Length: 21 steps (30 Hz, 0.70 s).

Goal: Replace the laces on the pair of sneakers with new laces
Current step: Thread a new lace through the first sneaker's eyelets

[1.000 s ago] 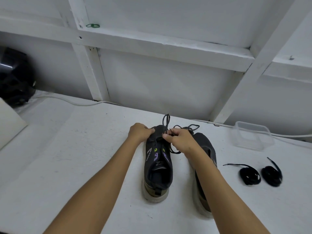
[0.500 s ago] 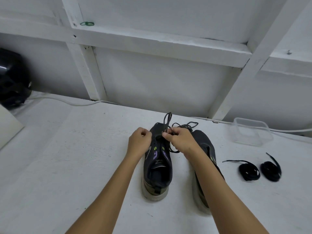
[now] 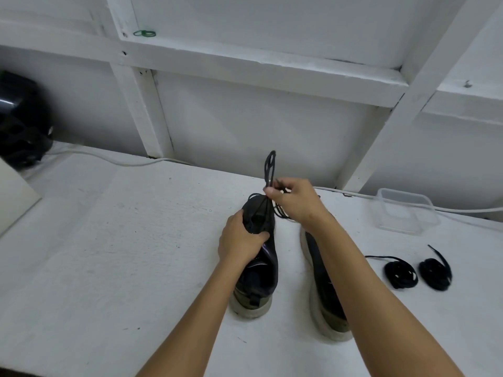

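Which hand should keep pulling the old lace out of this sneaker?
The right hand: it already pinches the old lace above the toe, while the left hand grips the left sneaker, steadying it.

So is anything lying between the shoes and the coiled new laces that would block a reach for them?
Nothing visible does. The two coiled black laces lie on bare white tabletop right of the right sneaker; the clear plastic container sits farther back. The right hand is pinching the old lace.
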{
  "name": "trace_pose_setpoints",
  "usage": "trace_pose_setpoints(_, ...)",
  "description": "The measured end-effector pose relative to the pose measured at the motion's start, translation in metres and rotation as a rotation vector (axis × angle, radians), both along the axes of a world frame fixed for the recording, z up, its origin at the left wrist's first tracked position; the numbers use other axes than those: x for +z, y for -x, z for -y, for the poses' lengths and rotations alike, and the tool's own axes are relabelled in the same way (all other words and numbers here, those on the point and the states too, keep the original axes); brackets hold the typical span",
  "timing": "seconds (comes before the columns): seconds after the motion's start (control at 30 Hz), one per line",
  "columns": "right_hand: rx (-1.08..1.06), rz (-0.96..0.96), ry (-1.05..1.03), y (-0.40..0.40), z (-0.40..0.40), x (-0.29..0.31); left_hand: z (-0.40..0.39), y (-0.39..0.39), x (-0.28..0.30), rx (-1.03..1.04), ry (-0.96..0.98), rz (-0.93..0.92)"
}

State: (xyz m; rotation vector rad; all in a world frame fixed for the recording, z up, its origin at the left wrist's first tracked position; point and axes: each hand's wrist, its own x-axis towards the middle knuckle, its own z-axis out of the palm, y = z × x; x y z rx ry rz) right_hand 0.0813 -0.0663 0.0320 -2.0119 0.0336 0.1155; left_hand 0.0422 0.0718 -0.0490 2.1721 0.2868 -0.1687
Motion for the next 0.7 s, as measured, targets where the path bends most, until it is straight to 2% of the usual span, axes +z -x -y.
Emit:
trace_pose_setpoints(0.17,-0.055,0.163,-0.140,-0.003,-0.001,0.041,-0.002,0.001,0.000,-0.004,0.007,-0.031)
trace_pose_setpoints(0.3,-0.056,0.272,-0.143,-0.002,-0.002,0.065,-0.002,0.000,0.000,-0.003,0.016,-0.045)
trace_pose_setpoints(0.7,-0.067,0.268,-0.130,-0.006,-0.011,0.068,-0.001,-0.005,-0.001,-0.042,-0.076,-0.080)
